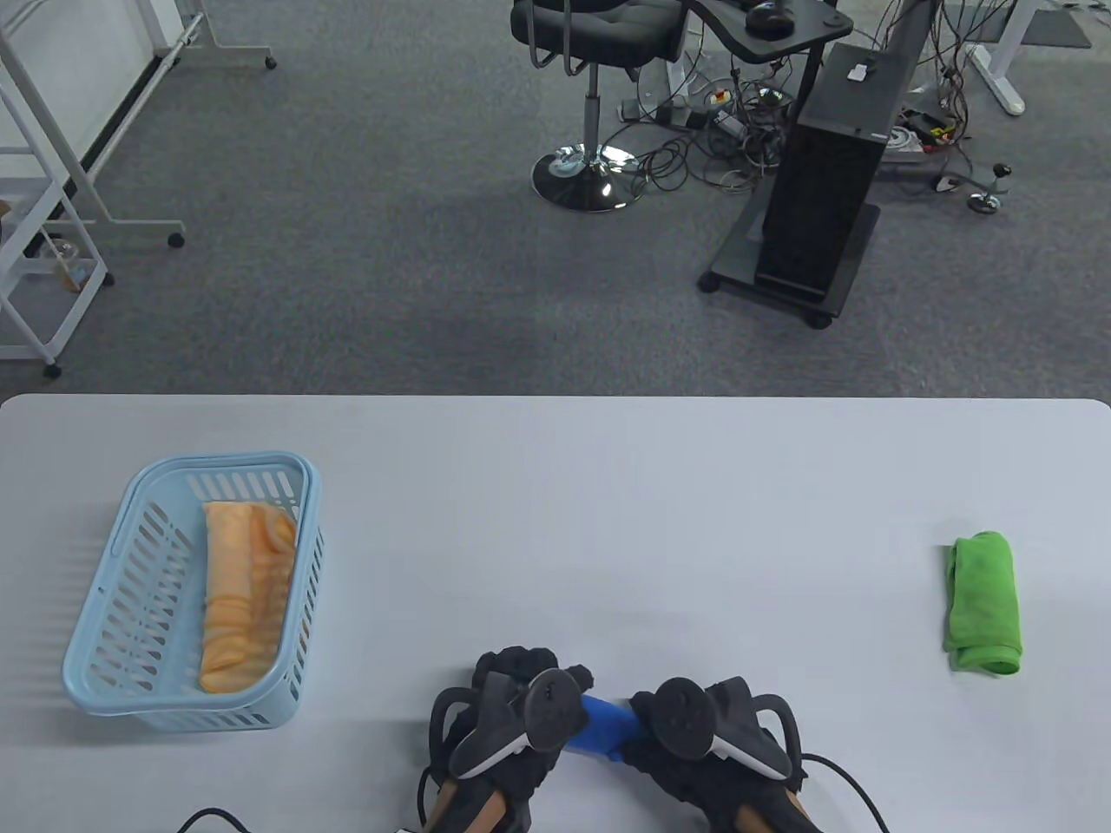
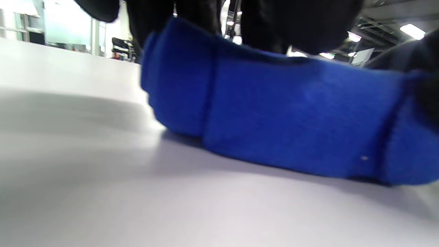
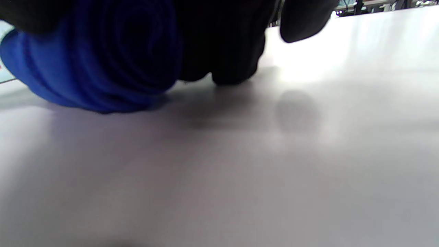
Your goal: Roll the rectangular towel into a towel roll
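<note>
Blue towel roll (image 1: 605, 727): near table (image 1: 555, 486) edge, centre; wound tight, spiral end visible. Gripped at both ends by left hand (image 1: 512, 720) and right hand (image 1: 703, 729), likely to keep layers from unwinding.

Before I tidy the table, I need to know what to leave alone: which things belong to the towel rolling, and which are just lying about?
In use:
- blue towel, rolled on the table
- left hand on one end
- right hand on the other

Lying about:
- green towel, at the right
- basket with an orange towel in it
</note>
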{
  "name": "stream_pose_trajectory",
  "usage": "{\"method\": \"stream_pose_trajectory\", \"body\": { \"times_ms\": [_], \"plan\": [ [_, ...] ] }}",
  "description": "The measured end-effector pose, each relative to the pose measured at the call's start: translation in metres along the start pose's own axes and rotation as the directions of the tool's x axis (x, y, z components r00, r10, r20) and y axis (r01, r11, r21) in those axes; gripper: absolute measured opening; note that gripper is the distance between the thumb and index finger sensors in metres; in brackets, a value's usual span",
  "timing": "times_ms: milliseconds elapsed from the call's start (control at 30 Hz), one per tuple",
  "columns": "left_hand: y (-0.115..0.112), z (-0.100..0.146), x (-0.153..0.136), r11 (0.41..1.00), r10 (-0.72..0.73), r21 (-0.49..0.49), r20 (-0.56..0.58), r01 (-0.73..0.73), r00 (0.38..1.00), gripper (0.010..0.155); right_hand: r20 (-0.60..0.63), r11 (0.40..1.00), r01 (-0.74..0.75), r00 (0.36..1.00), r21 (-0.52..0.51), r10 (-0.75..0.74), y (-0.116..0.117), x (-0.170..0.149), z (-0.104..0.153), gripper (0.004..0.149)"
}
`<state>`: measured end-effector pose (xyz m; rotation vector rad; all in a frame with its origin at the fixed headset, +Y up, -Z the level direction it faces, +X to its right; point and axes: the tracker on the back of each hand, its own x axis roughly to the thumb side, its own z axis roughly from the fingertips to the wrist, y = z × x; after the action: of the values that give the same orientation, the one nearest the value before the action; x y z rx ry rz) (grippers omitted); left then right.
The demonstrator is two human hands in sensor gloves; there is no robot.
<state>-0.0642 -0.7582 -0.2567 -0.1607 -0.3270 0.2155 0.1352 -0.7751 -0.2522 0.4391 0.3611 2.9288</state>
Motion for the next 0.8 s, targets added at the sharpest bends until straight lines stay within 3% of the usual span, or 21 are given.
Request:
{"method": "stream_pose_trajectory", "body": {
  "times_ms": [167, 267, 333, 433, 633, 800],
  "plan": [
    [-0.009, -0.003, -0.005, 0.984, -0.036, -0.176, -0.036, 0.029, 0.999, 0.076, -0.003, 1.0, 0.006, 1.0, 0.015, -0.006, 0.0, -0.001, 0.001, 0.078],
    [-0.007, -0.006, -0.013, 0.985, -0.035, -0.168, -0.034, 0.029, 0.999, 0.072, 0.029, 0.999, 0.019, 0.999, 0.05, -0.021, 0.002, 0.004, 0.003, 0.082],
    [-0.003, -0.005, -0.019, 0.985, -0.017, -0.171, -0.093, 0.0, 0.996, 0.069, 0.07, 0.997, 0.072, 0.995, 0.026, -0.074, 0.001, 0.009, 0.006, 0.087],
    [0.003, -0.003, -0.031, 0.984, -0.055, -0.177, -0.171, 0.025, 0.984, 0.066, 0.156, 0.985, 0.17, 0.973, 0.01, -0.169, -0.005, 0.02, 0.009, 0.08],
    [0.007, -0.001, -0.042, 0.984, -0.056, -0.179, -0.206, 0.019, 0.977, 0.066, 0.228, 0.981, 0.175, 0.955, 0.079, -0.188, 0.001, 0.035, 0.012, 0.068],
    [0.007, -0.002, -0.041, 0.982, -0.054, -0.187, -0.207, 0.014, 0.977, 0.064, 0.261, 0.989, 0.142, 0.954, 0.05, -0.15, 0.0, 0.04, 0.015, 0.067]
  ]
}}
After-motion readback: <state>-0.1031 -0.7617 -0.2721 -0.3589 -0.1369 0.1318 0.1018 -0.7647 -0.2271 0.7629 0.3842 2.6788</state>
